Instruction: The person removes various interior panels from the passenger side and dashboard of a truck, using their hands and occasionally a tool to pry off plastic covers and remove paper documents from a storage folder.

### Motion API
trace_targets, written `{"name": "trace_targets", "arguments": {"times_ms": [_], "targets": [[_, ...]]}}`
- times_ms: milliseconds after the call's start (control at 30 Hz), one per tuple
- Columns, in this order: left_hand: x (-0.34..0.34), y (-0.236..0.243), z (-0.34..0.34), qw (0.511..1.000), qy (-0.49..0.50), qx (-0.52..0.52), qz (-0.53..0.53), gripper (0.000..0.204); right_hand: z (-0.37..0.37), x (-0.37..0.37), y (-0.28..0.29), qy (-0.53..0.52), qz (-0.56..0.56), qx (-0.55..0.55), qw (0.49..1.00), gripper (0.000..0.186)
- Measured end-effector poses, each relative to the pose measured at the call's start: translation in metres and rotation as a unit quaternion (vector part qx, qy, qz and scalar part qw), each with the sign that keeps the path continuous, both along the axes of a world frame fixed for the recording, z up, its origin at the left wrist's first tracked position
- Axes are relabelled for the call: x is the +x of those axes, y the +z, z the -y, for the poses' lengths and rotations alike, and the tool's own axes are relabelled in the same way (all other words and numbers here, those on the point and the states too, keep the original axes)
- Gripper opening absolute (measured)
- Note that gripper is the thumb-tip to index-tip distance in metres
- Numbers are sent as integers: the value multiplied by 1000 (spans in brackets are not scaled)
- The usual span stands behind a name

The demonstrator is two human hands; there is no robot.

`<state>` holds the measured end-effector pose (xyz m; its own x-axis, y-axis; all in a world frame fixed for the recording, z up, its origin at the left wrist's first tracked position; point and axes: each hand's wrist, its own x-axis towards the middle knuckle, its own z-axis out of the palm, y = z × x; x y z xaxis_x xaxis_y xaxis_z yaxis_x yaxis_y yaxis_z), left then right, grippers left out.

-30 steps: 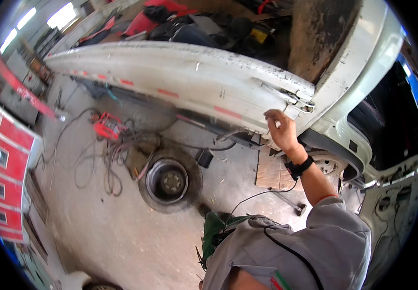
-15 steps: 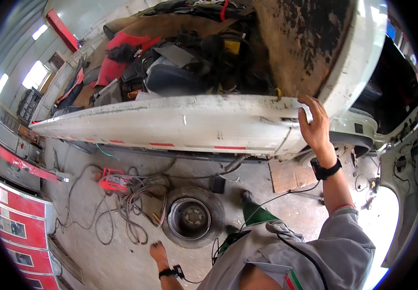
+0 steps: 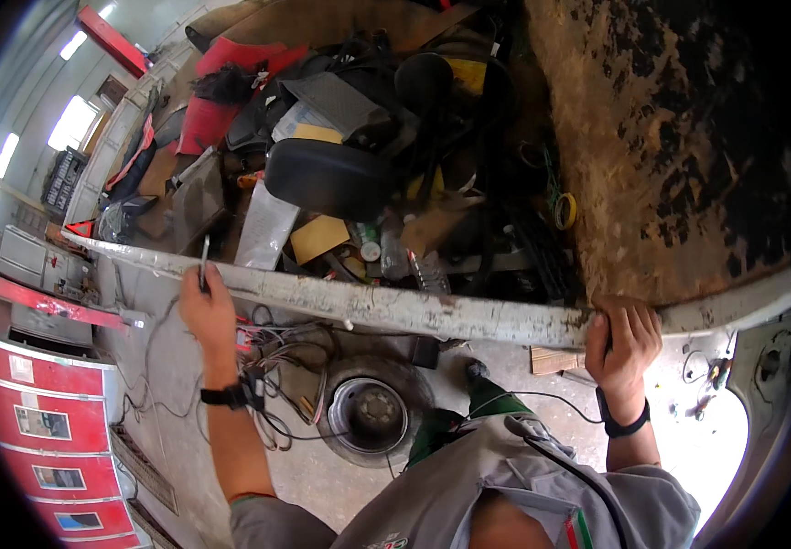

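A white truck bed's side wall runs across in front of me, its scuffed top edge between me and the load. At the right, my right hand is closed over that edge, fingers on the inner side near the corner with the rusty, paint-flaked front panel. My left hand is raised by the wall's left part, closed on a slim metal tool that points up past the edge. The tool's lower end is hidden in my fist, so its kind cannot be told.
Inside the bed lie a black padded piece, red panels, a yellow tape roll, plastic bottles and cardboard. Below on the floor are a wheel, tangled hoses and a red cabinet.
My left hand has risen from low over the floor to the wall's edge. I am closer over the bed, seeing more of its load. My right hand now wraps the edge.
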<state>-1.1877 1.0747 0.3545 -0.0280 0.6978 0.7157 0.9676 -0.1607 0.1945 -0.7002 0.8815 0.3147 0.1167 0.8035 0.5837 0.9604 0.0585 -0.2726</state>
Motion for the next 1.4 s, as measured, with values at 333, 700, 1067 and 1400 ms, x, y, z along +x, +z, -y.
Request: {"name": "trace_targets", "arguments": {"times_ms": [333, 700, 1067, 1400], "targets": [[-17, -4, -72, 996, -3, -79, -48, 21, -13, -4, -8, -18, -4, -31, 999, 16], [-25, -7, -82, 979, -16, -201, -11, 15, -14, -9, -15, -73, -2, -28, 997, 23], [-32, -6, -87, 969, -31, -242, -41, 18, -17, -8, -17, -71, -7, 1, 997, 21], [-28, -8, -86, 979, -74, -186, -39, 19, -17, -10, -12, -72, 0, 20, 997, 17]]}}
